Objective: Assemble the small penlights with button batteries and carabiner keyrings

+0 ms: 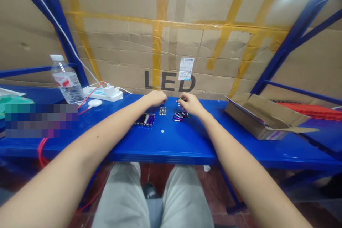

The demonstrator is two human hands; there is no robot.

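Pinching a small green item near the tabletop's far edge: right hand, beside glossy looped clips; left hand curled near round, silvery discs, its grip indiscernible.

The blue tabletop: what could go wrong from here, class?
The left hand is close to the small silver pieces; a brush could scatter them.
The left forearm partly hides the row of slim tubes, so it might be nudged unnoticed.
The clear bottle stands beside the power strip; if knocked, it could fall against it.
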